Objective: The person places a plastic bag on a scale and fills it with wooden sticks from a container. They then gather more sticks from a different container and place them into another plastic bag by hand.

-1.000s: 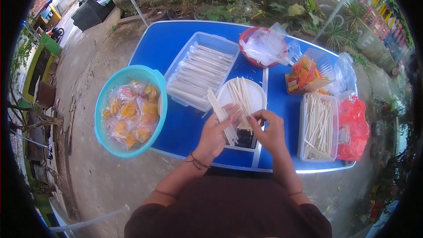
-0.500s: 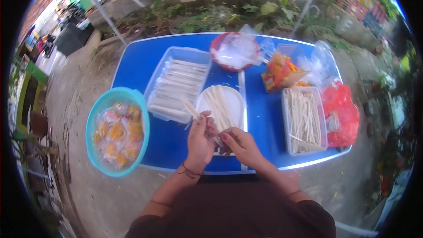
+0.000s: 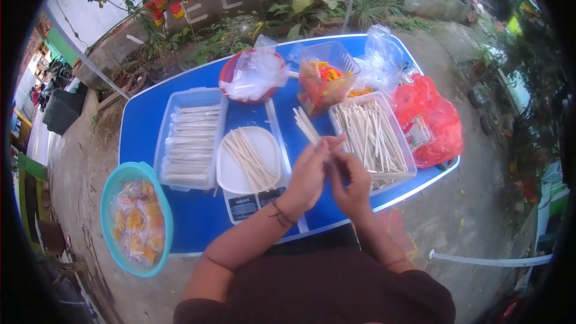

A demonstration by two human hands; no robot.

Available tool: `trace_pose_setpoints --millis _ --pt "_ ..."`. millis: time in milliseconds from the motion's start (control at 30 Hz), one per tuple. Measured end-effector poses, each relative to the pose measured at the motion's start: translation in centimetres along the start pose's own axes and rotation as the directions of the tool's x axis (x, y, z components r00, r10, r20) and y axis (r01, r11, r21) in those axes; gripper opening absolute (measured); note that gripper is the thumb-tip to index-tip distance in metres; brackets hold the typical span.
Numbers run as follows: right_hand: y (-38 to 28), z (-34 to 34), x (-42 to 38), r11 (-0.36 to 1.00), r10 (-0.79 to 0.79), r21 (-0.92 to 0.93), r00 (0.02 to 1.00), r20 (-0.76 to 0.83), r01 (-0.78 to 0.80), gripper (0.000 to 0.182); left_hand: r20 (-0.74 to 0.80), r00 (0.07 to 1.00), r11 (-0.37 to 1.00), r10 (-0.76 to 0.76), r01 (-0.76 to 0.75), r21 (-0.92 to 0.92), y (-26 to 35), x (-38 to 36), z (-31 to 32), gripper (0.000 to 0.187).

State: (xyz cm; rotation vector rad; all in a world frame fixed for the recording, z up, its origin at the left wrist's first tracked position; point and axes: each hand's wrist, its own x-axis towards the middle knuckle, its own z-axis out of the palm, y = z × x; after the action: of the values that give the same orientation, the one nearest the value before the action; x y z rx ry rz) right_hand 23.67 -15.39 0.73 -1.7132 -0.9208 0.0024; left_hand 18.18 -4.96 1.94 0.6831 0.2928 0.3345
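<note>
My left hand is closed around a small bundle of thin cream-coloured sticks, whose upper ends poke out above the fingers. Pressed up against it, my right hand has its fingers curled in at the bundle's lower end; what they grip is hidden. Left of the hands, more loose sticks lie across the white plate of a kitchen scale. Close by on the right stands a clear tub full of similar sticks. A long plastic box holds several plastic-wrapped stick packs.
A turquoise basin of bagged yellow-orange pieces sits front left. At the back are a red bowl with clear plastic bags and a clear container of orange and yellow pieces. A red plastic bag lies at the blue table's right end.
Both hands have moved right, from in front of the scale plate toward the stick tub, with the left still holding the bundle. The camera view has turned right.
</note>
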Motion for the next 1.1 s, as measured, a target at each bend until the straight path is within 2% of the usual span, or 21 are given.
trace_pose_setpoints --millis 67,167,200,300,333,433,533,567,633,667,700,733,800,900,933,1033,1100 --pt "1.0 -2.1 0.5 0.998 -0.007 -0.066 0.998 -0.066 0.003 0.02 0.105 0.991 0.996 -0.078 0.073 0.049 -1.0 1.3 0.8 0.034" --pt "2.6 -4.9 0.8 0.995 0.007 -0.098 0.986 -0.169 -0.024 0.019 0.137 0.97 0.979 -0.199 0.189 0.083 -1.7 2.9 3.6 0.043" --pt "3.1 -5.7 0.9 0.995 0.014 -0.096 0.979 -0.203 -0.034 0.019 0.21 0.946 0.969 -0.248 0.24 0.064 -1.8 3.7 3.9 0.058" --pt "3.9 -7.5 1.9 0.927 -0.146 -0.373 0.947 -0.285 0.031 0.022 0.147 0.938 0.949 -0.315 0.311 0.046 -2.3 4.4 5.0 0.069" --pt "3.8 -7.7 1.9 0.904 -0.039 -0.42 0.961 -0.272 -0.082 0.024 0.175 0.935 0.951 -0.308 0.303 0.057 -1.5 3.8 5.4 0.077" --pt "3.7 -8.2 2.0 0.745 -0.218 -0.666 0.956 -0.194 0.035 0.024 0.138 0.936 0.946 -0.322 0.324 0.012 -1.7 3.4 4.3 0.074" --pt "2.6 -7.2 2.1 0.851 -0.161 -0.522 0.975 -0.155 0.058 0.023 0.143 0.939 0.95 -0.312 0.313 0.013 -1.4 2.7 2.4 0.07" --pt "2.6 -6.5 2.1 0.882 -0.141 -0.467 0.98 -0.14 0.061 0.023 0.152 0.951 0.963 -0.271 0.264 0.061 -1.1 2.1 1.9 0.067" --pt "2.6 -5.0 2.2 0.935 -0.107 -0.347 0.989 -0.097 0.067 0.022 0.169 0.968 0.975 -0.183 0.157 0.156 -0.3 0.9 0.7 0.062" --pt "2.4 -4.2 2.2 0.946 -0.117 -0.311 0.99 -0.074 0.088 0.022 0.164 0.986 0.962 -0.004 -0.041 0.269 -0.5 0.2 0.1 0.054" --pt "1.9 -3.6 2.2 0.955 -0.127 -0.276 0.99 -0.053 0.108 0.022 0.187 0.973 0.862 0.139 -0.212 0.46 -0.1 -0.8 -0.6 0.051" --pt "1.4 -2.9 2.2 0.963 -0.138 -0.241 0.99 -0.036 0.125 0.021 0.239 0.935 0.695 0.261 -0.354 0.626 0.7 -1.9 -1.3 0.048" --pt "0.2 -1.3 2.3 0.981 -0.112 -0.155 0.993 0.046 0.118 0.021 0.352 0.822 0.307 0.448 -0.511 0.803 2.6 -3.7 -2.0 0.037" --pt "-0.4 1.1 2.3 0.987 -0.124 -0.077 0.973 0.193 0.142 0.021 0.416 0.748 -0.068 0.518 -0.449 0.891 4.0 -6.1 -4.6 0.032" --pt "-0.7 1.9 2.2 0.983 -0.146 -0.077 0.958 0.245 0.169 0.022 0.403 0.721 -0.168 0.564 -0.377 0.911 4.3 -6.7 -5.4 0.025" --pt "-1.4 4.5 2.2 0.979 -0.167 -0.045 0.905 0.391 0.2 0.023 0.357 0.71 -0.353 0.607 -0.162 0.922 5.2 -8.6 -8.3 0.018" --pt "-1.7 6.2 2.3 0.971 -0.205 -0.02 0.873 0.443 0.238 0.023 0.29 0.705 -0.379 0.647 -0.032 0.925 5.2 -9.6 -10.0 0.014"
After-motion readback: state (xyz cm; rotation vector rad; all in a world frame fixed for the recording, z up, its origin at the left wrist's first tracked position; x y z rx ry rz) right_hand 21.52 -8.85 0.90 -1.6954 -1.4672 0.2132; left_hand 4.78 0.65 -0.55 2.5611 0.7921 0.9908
